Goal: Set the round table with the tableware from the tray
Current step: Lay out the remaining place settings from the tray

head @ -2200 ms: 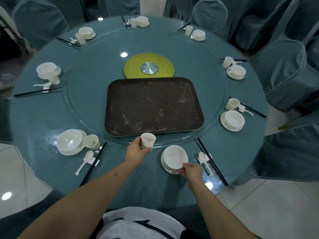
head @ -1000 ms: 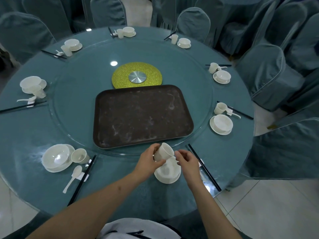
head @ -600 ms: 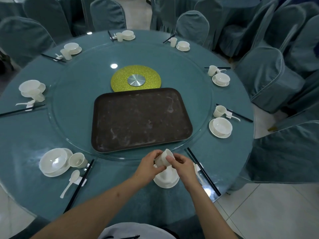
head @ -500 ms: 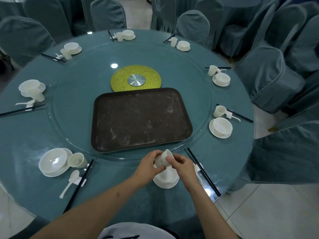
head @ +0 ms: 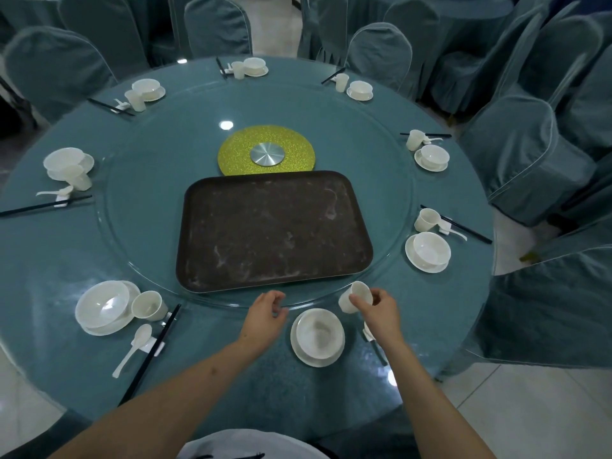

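Head view: a white cup (head: pixel 355 296) is gripped by the right hand (head: pixel 377 309), fingers curled over its rim, cup tilted, held just right of and beyond the near bowl (head: pixel 319 333); whether the cup touches the table cannot be told; the left hand (head: pixel 266 313) is held above the table left of that bowl, fingers loosely curled, nothing held; the bowl is seated on a saucer (head: pixel 303 354) at the near edge of the round table (head: pixel 49 260); a chopstick (head: pixel 378 351) is partly hidden under the right wrist; the brown tray (head: pixel 271 228) is seen on the glass turntable (head: pixel 149 167), nothing lying on it, with a gold disc (head: pixel 231 157) just behind; other place settings of bowl, cup, spoon and chopsticks are laid round the rim; a near-left setting (head: pixel 102 308) is complete; covered chairs (head: pixel 516 150) are set around the table.
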The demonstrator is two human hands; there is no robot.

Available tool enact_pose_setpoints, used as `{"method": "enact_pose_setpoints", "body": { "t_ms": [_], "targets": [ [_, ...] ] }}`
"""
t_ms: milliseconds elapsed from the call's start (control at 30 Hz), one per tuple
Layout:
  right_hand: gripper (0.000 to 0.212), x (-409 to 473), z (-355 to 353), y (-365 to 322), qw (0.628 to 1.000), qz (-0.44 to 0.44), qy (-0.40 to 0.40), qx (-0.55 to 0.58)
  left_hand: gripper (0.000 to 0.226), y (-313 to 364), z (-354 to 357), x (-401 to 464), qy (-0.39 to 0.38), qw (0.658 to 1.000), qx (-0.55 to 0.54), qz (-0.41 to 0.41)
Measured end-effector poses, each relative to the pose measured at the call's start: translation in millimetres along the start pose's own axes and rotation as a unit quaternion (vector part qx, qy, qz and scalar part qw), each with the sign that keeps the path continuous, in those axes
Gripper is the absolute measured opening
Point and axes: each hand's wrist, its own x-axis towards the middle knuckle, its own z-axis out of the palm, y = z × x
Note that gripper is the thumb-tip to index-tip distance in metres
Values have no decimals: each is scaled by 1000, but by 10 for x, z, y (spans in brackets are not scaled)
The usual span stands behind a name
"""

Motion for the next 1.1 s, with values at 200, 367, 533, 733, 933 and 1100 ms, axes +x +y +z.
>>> {"method": "enact_pose_setpoints", "body": {
  "t_ms": [200, 367, 533, 733, 933, 1100],
  "targets": [
    [55, 134, 98, 178, 980, -44, -30, -193, 29, -182, -42, 20, 11, 999, 27, -32],
    [67, 129, 180, 228, 970, -45, -42, -234, 30, -226, -66, 33, 16, 999, 29, -35],
    [68, 110, 206, 219, 968, -52, -43, -240, 30, -238, -58, 52, 24, 999, 22, -38],
    [71, 95, 232, 212, 966, -55, -42, -248, 29, -271, -46, 79, 32, 998, 19, -41],
    [81, 100, 204, 207, 963, -61, -47, -257, 29, -285, -150, 219, 55, 996, -6, -65],
    [78, 160, 180, 25, 964, -88, -22, -249, 28, -358, -350, 450, 86, 992, -26, -92]
  ]
}}
